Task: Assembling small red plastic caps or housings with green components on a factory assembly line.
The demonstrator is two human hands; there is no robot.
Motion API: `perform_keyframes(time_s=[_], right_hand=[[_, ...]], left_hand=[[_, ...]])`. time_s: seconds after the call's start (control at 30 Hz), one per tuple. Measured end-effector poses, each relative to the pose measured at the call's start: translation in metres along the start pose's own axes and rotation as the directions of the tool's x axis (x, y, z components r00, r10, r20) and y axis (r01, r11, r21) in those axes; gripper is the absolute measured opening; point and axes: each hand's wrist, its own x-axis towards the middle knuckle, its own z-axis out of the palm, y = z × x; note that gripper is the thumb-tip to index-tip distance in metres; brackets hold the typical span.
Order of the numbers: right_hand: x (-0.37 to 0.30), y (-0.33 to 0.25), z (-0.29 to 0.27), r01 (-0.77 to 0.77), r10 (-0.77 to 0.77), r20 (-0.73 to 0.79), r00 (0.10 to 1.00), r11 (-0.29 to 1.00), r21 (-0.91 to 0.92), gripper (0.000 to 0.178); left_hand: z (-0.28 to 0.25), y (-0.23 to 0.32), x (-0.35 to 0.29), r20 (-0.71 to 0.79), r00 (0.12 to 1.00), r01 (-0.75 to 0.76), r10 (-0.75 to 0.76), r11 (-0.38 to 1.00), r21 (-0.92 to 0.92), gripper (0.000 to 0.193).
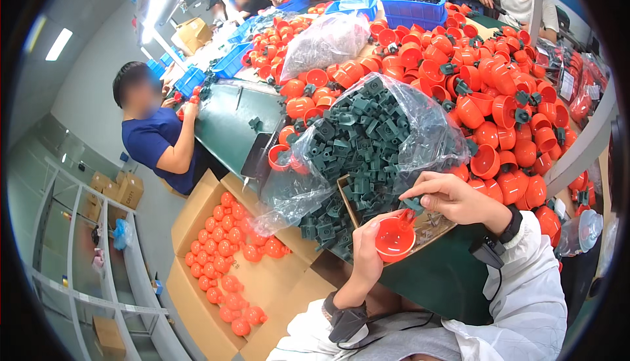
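Observation:
My left hand [366,254] is closed on a red plastic cup [395,237], a small rounded bowl with its open side facing up toward me. At the cup's narrow neck, my right hand [456,198] pinches a small dark green plastic fitting [413,205]; whether the two are joined is unclear. Just beyond my hands, a clear plastic bag [433,115] spills a heap of dark green fittings [357,131]. A cardboard box edge [348,203] pokes out among them. Many similar red cups [485,161] are piled to the right and behind the bag.
On my left, an open cardboard box [282,295] contains rows of red cups [226,230]. Past it, a person in dark blue [154,131] works at the green table [230,118]. Blue bins [413,10] and other people stand at the back. A metal post [584,144] rises at right.

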Motion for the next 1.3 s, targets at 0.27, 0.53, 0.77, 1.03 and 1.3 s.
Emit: perform_keyframes(time_s=[0.27, 0.53, 0.77, 1.03, 1.3], right_hand=[[0.000, -0.005, 0.002, -0.020, 0.020, 0.004, 1.000, 0.998, -0.064, 0.028], [0.002, -0.001, 0.002, 0.003, -0.002, 0.008, 1.000, 0.995, -0.100, 0.027], [0.001, -0.006, 0.007, -0.024, 0.034, 0.046, 0.998, 0.980, -0.197, 0.026], [-0.002, -0.013, 0.006, -0.011, 0.041, 0.113, 0.993, 0.966, -0.260, 0.026], [-0.001, -0.014, 0.005, 0.170, -0.144, 0.112, 0.983, 0.946, -0.277, 0.030]], left_hand=[[-0.001, -0.006, 0.003, -0.042, 0.999, -0.010, 0.009, 1.000, -0.025, 0.047], [-0.005, -0.008, 0.004, -0.047, 0.998, -0.047, 0.048, 0.999, 0.019, 0.046], [-0.003, -0.008, 0.001, -0.052, 0.999, -0.020, 0.017, 0.998, -0.051, 0.046], [-0.008, -0.006, 0.005, 0.012, 0.998, 0.056, -0.056, 0.998, -0.028, 0.045], [-0.003, 0.001, 0.006, -0.050, 0.976, 0.196, -0.213, 0.953, -0.230, 0.040]])
